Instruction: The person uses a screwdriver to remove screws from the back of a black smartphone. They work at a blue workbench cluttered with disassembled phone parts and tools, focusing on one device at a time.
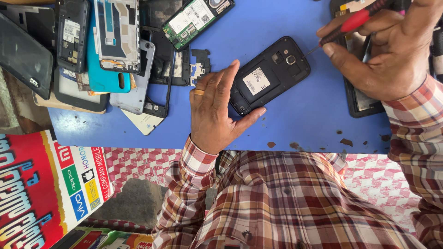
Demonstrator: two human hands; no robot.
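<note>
Left hand (pixel 213 110) flat, open, steadying phone (pixel 270 75) by its edge; right hand (pixel 385 50) gripping screwdriver (pixel 348 25), bare blue table (pixel 304 115) between.

left hand (pixel 217 108) steadies the open-backed black phone (pixel 270 76) on the blue surface (pixel 300 124); right hand (pixel 385 50) brings a red screwdriver (pixel 353 22) tip to its top edge.

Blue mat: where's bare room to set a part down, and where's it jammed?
Free: the blue mat along its near edge, from the left hand across to the right hand; also the far strip beyond the black phone. Crowded: the left end, a heap of phone shells and frames, and the right edge, under the right hand.
</note>
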